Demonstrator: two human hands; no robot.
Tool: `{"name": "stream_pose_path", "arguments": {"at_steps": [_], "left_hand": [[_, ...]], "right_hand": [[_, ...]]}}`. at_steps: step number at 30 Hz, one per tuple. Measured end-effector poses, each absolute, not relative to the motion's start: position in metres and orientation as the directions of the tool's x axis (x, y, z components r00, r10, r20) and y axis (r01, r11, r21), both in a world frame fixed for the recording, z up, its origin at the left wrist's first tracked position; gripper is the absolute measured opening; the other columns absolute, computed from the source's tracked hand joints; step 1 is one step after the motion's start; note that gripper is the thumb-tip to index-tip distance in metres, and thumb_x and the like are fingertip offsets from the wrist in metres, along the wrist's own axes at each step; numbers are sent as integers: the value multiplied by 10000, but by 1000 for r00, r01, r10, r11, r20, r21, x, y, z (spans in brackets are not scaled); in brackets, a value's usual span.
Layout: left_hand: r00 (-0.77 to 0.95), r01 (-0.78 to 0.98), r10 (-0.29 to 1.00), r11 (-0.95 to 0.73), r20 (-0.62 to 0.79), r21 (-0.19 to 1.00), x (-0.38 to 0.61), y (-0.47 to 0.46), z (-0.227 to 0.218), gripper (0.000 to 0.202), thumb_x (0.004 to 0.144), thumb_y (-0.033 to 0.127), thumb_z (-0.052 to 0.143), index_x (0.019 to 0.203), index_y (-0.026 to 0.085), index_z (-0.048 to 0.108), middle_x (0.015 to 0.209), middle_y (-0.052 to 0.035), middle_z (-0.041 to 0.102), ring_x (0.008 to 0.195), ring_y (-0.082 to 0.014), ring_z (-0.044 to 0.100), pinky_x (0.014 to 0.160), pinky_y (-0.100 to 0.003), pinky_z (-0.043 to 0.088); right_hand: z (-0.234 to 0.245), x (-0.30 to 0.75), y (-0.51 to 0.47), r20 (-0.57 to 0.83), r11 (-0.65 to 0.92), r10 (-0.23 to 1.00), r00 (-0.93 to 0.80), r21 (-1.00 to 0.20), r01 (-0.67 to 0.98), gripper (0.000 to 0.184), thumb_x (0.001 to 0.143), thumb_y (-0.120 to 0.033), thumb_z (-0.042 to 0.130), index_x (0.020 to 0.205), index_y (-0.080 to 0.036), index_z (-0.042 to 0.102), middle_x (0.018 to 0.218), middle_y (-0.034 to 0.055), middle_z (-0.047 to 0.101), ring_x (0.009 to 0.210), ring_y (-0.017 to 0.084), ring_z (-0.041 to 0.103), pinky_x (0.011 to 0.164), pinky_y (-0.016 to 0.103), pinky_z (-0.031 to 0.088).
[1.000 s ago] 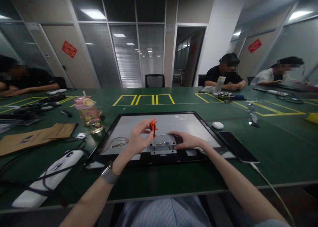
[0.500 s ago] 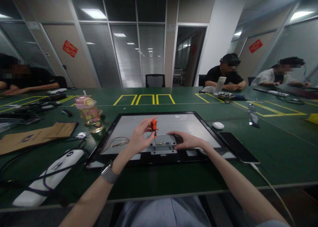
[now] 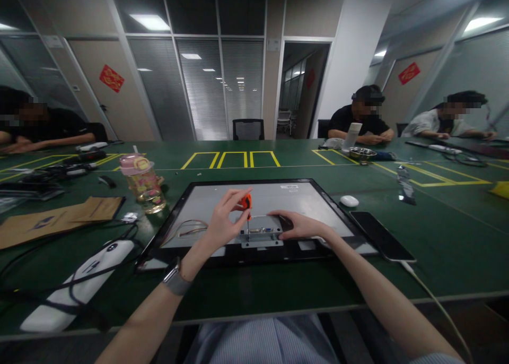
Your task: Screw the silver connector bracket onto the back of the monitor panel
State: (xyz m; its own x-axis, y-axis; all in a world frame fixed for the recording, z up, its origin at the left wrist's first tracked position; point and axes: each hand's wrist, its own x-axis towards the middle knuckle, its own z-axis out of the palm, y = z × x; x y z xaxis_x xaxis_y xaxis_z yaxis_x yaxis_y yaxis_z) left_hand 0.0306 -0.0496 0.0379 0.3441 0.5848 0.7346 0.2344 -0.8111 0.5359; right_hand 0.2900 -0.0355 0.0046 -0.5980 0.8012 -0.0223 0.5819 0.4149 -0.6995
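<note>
My left hand (image 3: 227,218) is closed around the handle of an orange and black screwdriver (image 3: 247,200). The screwdriver stands upright, its shaft reaching down to the left end of a metal bracket with ports (image 3: 260,239). That bracket sits on the back of a flat display panel (image 3: 310,205) with a black frame, lying on the table. My right hand (image 3: 298,225) grips the right side of the bracket part, thumb in front and fingers behind. Thin wires (image 3: 186,227) lie on the panel at the left.
A pink-lidded bottle (image 3: 143,183), a brown paper bag (image 3: 59,218) and a white power bank-like case with black cables (image 3: 79,287) lie left. A phone (image 3: 379,235) on a cable and a white earbud case (image 3: 349,201) lie right. Three people sit across the table.
The screwdriver handle has turned slightly in my left hand, and its top tilts a little. My right hand and the panel have stayed in place.
</note>
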Motion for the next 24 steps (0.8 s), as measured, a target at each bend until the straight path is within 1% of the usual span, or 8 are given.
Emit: {"name": "stream_pose_path", "arguments": {"at_steps": [4,6,9,13,16,19,21,24], "left_hand": [[323,253,577,-816,750,519,29,-47,37,478,789,150,574,1247,249,479,1016,-47,473,825,-111,562,738,-273,559],[342,252,586,-810,735,529,29,-47,37,480,788,138,561,1247,248,475,1040,-55,484,829,-115,571,740,-277,559],[369,219,623,-779,689,587,29,-47,37,498,797,108,518,1269,241,433,1084,-72,512,840,-124,605,748,-285,562],[360,185,662,-741,657,645,29,-47,35,488,801,110,516,1264,231,421,1058,-71,544,844,-136,635,755,-295,566],[346,197,662,-744,665,638,28,-46,35,471,794,126,533,1245,231,444,1036,-62,539,809,-126,630,720,-281,571],[333,229,641,-767,692,600,27,-46,37,444,776,138,566,1203,226,488,1006,-51,518,762,-108,605,695,-269,570],[339,237,623,-781,705,577,27,-46,38,435,765,139,583,1185,221,505,999,-48,516,770,-109,599,730,-283,563],[372,201,624,-777,688,596,26,-47,39,453,774,128,563,1210,218,476,1040,-64,547,879,-145,613,806,-317,544]], "right_hand": [[6,290,-36,-23,416,802,-596,-695,586,732,692,-349,701,1339,-227,381,1305,88,488,1149,274,489,988,428,367],[5,290,-35,-18,421,802,-598,-692,586,733,691,-349,701,1339,-224,382,1302,89,490,1140,273,494,981,423,374],[2,290,-34,-10,431,803,-596,-681,592,731,684,-337,701,1334,-215,388,1278,91,509,1103,268,515,952,415,396],[1,290,-34,-7,434,806,-592,-672,600,726,684,-331,699,1330,-210,392,1254,89,524,1072,260,526,927,404,413],[3,290,-35,-14,432,804,-595,-673,600,722,691,-340,695,1332,-215,389,1246,86,526,1055,254,533,912,398,422],[4,290,-35,-10,436,800,-600,-677,593,728,690,-343,697,1335,-214,386,1271,87,508,1098,260,510,945,404,399],[5,290,-35,-12,432,801,-598,-680,593,736,686,-345,700,1337,-208,384,1290,92,496,1133,269,490,971,412,378],[5,290,-35,-19,427,801,-598,-683,593,742,687,-346,699,1342,-209,377,1302,95,489,1157,278,477,989,425,361]]}}
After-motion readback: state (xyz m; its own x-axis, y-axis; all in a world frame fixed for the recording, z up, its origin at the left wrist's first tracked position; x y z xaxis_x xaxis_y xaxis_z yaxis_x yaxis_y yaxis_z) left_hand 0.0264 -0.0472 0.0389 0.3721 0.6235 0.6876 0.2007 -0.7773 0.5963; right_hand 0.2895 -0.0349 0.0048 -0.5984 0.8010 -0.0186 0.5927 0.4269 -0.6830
